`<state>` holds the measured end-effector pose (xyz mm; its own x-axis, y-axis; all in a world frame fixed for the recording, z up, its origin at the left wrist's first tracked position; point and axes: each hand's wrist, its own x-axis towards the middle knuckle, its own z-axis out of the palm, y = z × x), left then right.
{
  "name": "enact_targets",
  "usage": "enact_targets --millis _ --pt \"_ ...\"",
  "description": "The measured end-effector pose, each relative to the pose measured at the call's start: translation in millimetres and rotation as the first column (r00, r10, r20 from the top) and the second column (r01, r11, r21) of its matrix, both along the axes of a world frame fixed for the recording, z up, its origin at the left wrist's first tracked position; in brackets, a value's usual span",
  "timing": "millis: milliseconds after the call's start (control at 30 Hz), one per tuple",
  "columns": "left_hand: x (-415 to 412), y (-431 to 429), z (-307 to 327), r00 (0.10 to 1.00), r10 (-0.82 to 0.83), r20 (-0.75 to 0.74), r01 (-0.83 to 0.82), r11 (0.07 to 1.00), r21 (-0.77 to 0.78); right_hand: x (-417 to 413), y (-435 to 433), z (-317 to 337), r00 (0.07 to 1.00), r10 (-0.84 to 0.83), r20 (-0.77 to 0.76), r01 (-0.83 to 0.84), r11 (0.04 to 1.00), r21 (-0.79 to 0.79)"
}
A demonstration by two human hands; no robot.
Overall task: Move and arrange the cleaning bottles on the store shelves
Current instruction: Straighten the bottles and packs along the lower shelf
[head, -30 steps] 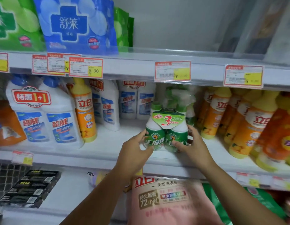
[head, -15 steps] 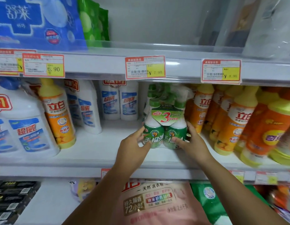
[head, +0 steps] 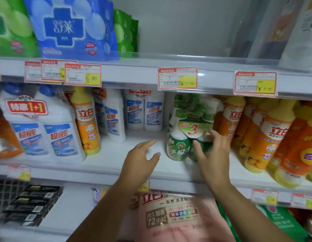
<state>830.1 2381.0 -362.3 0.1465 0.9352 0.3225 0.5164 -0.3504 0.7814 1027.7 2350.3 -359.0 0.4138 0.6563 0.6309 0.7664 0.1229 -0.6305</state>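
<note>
Store shelf, middle tier: green three-bottle pack standing upright between white bottles and orange bottles. Left hand hovering just left of the pack, fingers straight and spread, gripping nothing. Right hand in front of the pack's right-hand bottle, fingers apart, motion-blurred; contact with the pack impossible to judge.

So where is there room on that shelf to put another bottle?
The biggest bare patch of the middle shelf lies between the yellow-capped orange bottle and the green three-pack, in front of the white bottles; the left hand hovers there. Right of the pack, the orange bottles stand crowded together.
</note>
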Motion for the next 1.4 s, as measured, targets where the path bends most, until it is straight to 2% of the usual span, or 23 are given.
enact_targets --millis 167,267,400,467,600,767,933,1067,1267,1400 --pt "-72 -5 -3 0.976 0.106 -0.189 -0.101 0.994 0.035 -66 5 1 0.963 0.218 0.155 -0.225 0.974 0.026" --pt "-123 -8 -12 0.952 0.167 -0.258 -0.173 0.985 0.002 -109 19 -1 0.9 0.436 0.008 -0.433 0.896 -0.095" --pt "-170 -8 -24 0.931 0.207 -0.3 -0.224 0.974 -0.023 -170 49 0 0.773 0.581 -0.255 -0.635 0.712 -0.3" --pt "-180 -7 -29 0.922 0.204 -0.33 -0.217 0.976 -0.002 -197 67 9 0.71 0.613 -0.347 -0.704 0.641 -0.307" --pt "-185 -2 -36 0.911 0.192 -0.365 -0.18 0.981 0.066 -238 102 33 0.56 0.662 -0.498 -0.814 0.552 -0.182" --pt "-185 3 -41 0.911 0.218 -0.35 -0.173 0.973 0.154 -256 129 37 0.59 0.641 -0.491 -0.785 0.597 -0.165" --pt "-179 5 -42 0.92 0.195 -0.339 -0.151 0.977 0.151 -243 121 38 0.617 0.661 -0.428 -0.775 0.604 -0.184" --pt "-166 3 -41 0.921 0.157 -0.355 -0.115 0.984 0.137 -204 92 34 0.637 0.656 -0.405 -0.757 0.633 -0.163" --pt "-134 0 -38 0.855 0.106 -0.508 -0.074 0.994 0.083 -105 35 32 0.77 0.541 -0.339 -0.617 0.767 -0.177" --pt "-95 -5 -35 0.788 0.066 -0.612 -0.054 0.998 0.038 -51 1 33 0.817 0.463 -0.343 -0.538 0.826 -0.168"
